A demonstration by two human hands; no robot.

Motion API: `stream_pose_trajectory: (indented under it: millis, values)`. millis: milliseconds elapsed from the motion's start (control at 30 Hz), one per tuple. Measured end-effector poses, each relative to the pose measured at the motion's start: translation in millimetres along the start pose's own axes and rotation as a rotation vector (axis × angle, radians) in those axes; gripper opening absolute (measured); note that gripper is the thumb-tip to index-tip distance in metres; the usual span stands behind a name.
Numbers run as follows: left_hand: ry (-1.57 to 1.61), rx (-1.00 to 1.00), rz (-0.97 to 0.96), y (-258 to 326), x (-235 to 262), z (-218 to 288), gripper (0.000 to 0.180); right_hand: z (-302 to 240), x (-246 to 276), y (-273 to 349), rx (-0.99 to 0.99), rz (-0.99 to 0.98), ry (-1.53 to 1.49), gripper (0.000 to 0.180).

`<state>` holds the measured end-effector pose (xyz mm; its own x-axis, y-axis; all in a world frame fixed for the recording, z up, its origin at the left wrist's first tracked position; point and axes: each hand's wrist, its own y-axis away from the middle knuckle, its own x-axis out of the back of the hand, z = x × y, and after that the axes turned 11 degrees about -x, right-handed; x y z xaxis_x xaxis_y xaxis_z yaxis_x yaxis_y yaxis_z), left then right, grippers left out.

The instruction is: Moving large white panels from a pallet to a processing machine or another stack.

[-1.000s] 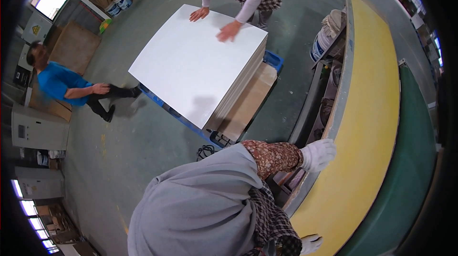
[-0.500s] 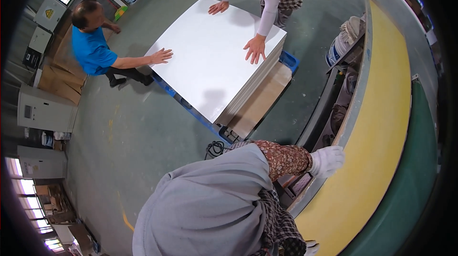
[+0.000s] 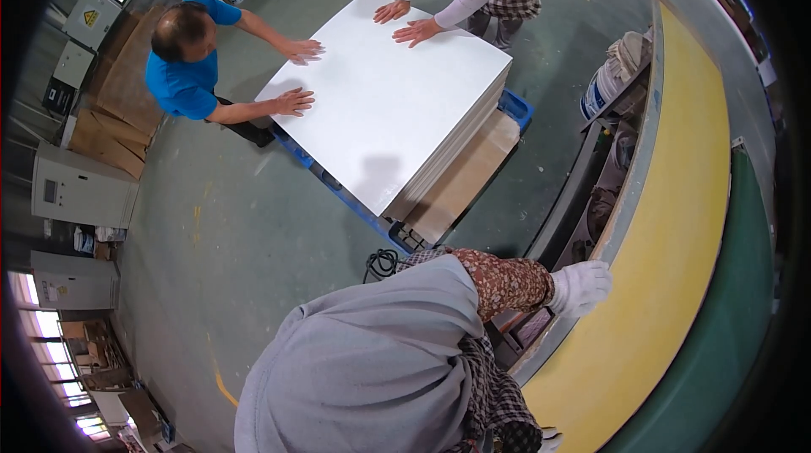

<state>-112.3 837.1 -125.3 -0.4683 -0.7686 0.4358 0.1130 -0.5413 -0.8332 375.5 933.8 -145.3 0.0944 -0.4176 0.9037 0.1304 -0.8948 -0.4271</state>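
My left hand (image 3: pixel 579 287), in a white glove with a floral sleeve, rests flat on the near rim of a long yellow table (image 3: pixel 676 225) and holds nothing. Only a sliver of my right hand (image 3: pixel 549 438), also in a white glove, shows at the bottom edge by the same table, and its fingers are hidden. A grey cloth (image 3: pixel 372 368) over my head and shoulders fills the lower middle. Ahead lies a stack of large white sheets (image 3: pixel 389 98) on a blue pallet (image 3: pixel 515 107), out of my reach.
A person in a blue shirt (image 3: pixel 182 73) presses both hands on the stack's left side. Another person in white sleeves (image 3: pixel 460 5) presses on its far side. A black cable (image 3: pixel 382 263) lies on the floor. Buckets (image 3: pixel 601 86) and grey cabinets (image 3: pixel 80 187) stand around.
The person in blue walked up and placed both hands on the white stack. The far person shifted their hands across it. My left hand stayed on the table rim.
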Motion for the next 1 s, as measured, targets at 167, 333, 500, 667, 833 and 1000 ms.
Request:
stream_pose_trajectory:
  millis: [167, 333, 500, 667, 833, 1000]
  values:
    - [-0.007, -0.019, 0.038, -0.9, 0.2, 0.6, 0.031, 4.0, -2.4, -0.2, -0.010, -0.001, -0.005, 0.059]
    - [-0.020, -0.023, 0.047, 0.9, -0.9, 1.8, 0.031, -1.7, 4.7, 1.3, -0.019, -0.006, -0.007, 0.057]
    - [-0.015, -0.018, 0.030, 0.7, -0.2, -0.1, 0.031, -7.6, 8.1, 1.6, -0.027, -0.010, -0.018, 0.055]
    - [0.004, 0.004, 0.026, -3.2, 0.8, 1.9, 0.031, -7.9, 9.7, -1.0, -0.034, -0.010, -0.025, 0.054]
    - [-0.035, 0.005, -0.011, 2.3, 6.2, 3.6, 0.032, -39.0, 37.2, 5.3, -0.035, -0.022, -0.042, 0.052]
    - [-0.058, -0.004, -0.015, -1.5, 5.6, 4.5, 0.033, -56.9, 59.3, 4.6, -0.047, -0.025, -0.035, 0.052]
